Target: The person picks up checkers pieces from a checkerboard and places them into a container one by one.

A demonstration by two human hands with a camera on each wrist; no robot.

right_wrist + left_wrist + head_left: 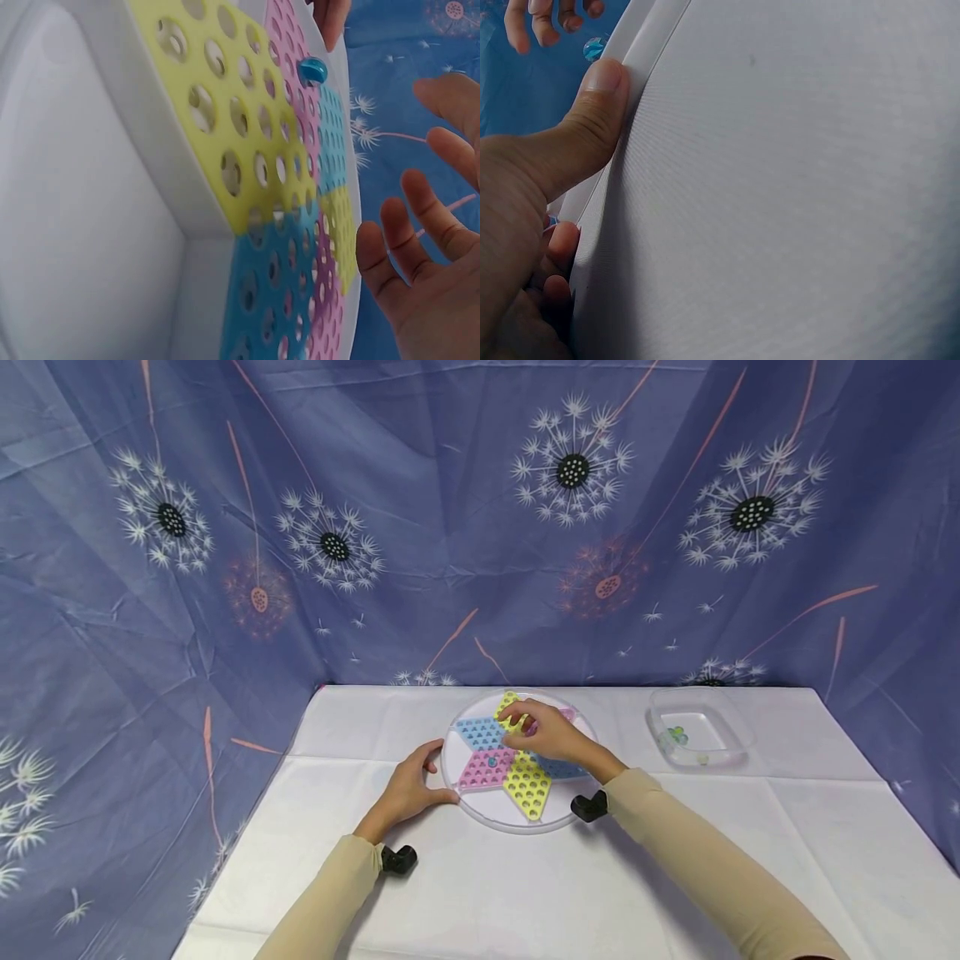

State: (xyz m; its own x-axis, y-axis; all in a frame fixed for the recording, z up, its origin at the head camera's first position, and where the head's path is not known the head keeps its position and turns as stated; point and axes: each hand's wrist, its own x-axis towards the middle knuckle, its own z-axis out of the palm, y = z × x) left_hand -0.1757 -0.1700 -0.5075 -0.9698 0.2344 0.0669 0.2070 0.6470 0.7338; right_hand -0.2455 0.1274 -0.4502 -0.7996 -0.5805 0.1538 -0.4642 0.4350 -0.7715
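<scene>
A round white Chinese checkers board point(480, 810) lies on the table, with a star of yellow, pink and blue sections full of holes. One blue glass marble point(313, 71) sits in a pink section. At the board's left side, my left hand point(408, 787) holds the rim, thumb point(604, 82) on the edge and the other fingers curled beside it. My right hand point(551, 732) hovers over the far middle of the star, its fingers point(427, 202) loosely bent and spread apart. Nothing shows between them in the right wrist view. Part of the star is hidden under that hand.
To the right of the board stands a clear plastic container point(731, 727) with several greenish marbles point(677, 735) inside. A white cloth point(810, 860) covers the table. Behind it hangs a blue curtain point(450, 527) with dandelion prints, close along the table's back edge.
</scene>
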